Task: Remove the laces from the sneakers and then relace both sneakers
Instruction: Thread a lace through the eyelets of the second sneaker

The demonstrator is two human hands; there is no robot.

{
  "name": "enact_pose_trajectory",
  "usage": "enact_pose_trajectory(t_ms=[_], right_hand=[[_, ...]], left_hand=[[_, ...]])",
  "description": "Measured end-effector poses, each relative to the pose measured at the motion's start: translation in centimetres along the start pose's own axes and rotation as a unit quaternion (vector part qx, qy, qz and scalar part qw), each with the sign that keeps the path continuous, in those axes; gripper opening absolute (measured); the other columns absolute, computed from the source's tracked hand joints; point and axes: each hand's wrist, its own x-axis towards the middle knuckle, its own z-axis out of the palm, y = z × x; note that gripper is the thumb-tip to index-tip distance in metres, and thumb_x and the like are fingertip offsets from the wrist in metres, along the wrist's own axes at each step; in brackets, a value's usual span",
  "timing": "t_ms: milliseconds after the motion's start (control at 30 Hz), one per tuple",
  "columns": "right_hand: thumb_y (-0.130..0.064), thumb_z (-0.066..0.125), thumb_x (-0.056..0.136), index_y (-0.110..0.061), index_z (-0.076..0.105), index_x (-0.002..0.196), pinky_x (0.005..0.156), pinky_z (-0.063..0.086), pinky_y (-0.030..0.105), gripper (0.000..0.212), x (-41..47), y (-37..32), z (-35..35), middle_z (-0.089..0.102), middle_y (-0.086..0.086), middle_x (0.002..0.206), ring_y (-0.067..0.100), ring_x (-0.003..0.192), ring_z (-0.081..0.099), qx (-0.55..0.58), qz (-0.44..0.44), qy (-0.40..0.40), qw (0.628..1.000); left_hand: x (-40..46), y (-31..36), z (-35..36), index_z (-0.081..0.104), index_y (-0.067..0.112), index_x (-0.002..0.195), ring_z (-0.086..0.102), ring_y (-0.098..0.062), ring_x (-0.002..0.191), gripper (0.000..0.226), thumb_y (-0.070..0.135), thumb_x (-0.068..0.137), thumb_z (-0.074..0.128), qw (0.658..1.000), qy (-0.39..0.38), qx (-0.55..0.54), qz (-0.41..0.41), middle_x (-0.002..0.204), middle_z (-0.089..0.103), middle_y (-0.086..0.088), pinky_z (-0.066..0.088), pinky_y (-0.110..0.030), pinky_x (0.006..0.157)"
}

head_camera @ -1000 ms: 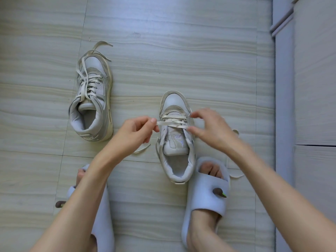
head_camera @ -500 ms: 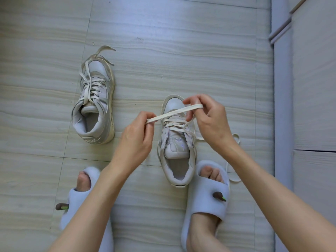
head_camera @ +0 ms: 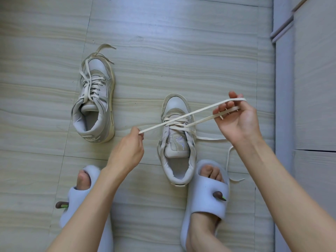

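Nearest, at 6 o'clock: 2 feet in pale slippers (head_camera: 209, 195) on the tile floor (head_camera: 181, 51), 1 each side.

Left hand (head_camera: 127, 150), just left of the near sneaker (head_camera: 177, 140): thumb and fingers pinched on the lace (head_camera: 181, 117) close to its free end. Right hand (head_camera: 236, 120) at 3 o'clock of that shoe: lace looped over the fingers, which are curled round it; strand runs taut between the 2 hands, crossing over the toe-end eyelets. Other tail trails loose on the floor at 4 o'clock.

Handling, my read: lace is flat, light, limp, low friction, so it only keeps shape under tension. Best grip is near the tip for threading, or close to the eyelet when pulling slack. The shoe looks light enough to slide or tip if the pull goes sideways; a slipper beside the heel may brace it.

Far sneaker (head_camera: 94, 104) at 10 o'clock, well apart, laced loosely, ends lying past the toe.

Floor is smooth tile with grout lines, probably slick. Pale cabinet (head_camera: 312, 88) runs along the right edge.
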Motion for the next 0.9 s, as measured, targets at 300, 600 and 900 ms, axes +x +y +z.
enact_pose_trajectory(t_ms=[300, 600, 900], right_hand=[[-0.021, 0.037, 0.099, -0.014, 0.057, 0.082, 0.057, 0.044, 0.024, 0.027, 1.2, -0.3, -0.6, 0.046, -0.004, 0.046, 0.012, 0.044, 0.048, 0.013, 0.007, 0.042, 0.999], [-0.014, 0.039, 0.098, -0.014, 0.059, 0.078, 0.061, 0.051, 0.025, 0.029, 1.8, -0.4, -2.6, 0.061, -0.004, 0.052, 0.012, 0.054, 0.061, -0.221, -0.059, 0.05, 0.972], [-0.017, 0.048, 0.094, -0.017, 0.051, 0.124, 0.087, 0.043, 0.03, 0.03, 2.0, 0.6, -4.0, 0.05, -0.003, 0.111, 0.014, 0.099, 0.05, -0.559, -0.125, 0.088, 0.815]], left_hand=[[0.5, -2.7, 0.6, 0.048, 0.011, 0.101, 0.057, -0.036, 0.094, 0.023, 0.011, 0.094, 0.026, 0.991, -0.078, -0.002, -0.104, 0.103, 0.063, -0.014, 0.048, -0.043, 0.084], [1.2, 0.4, 0.1, 0.065, 0.01, 0.1, 0.045, -0.015, 0.055, 0.03, 0.012, 0.099, 0.036, 0.978, -0.012, -0.196, -0.067, 0.058, 0.047, -0.001, 0.035, -0.023, 0.05], [3.2, 4.0, 0.5, 0.063, 0.018, 0.09, 0.05, -0.009, 0.067, 0.014, 0.021, 0.096, 0.051, 0.874, -0.027, -0.452, -0.173, 0.073, 0.053, 0.004, 0.04, -0.018, 0.061]])
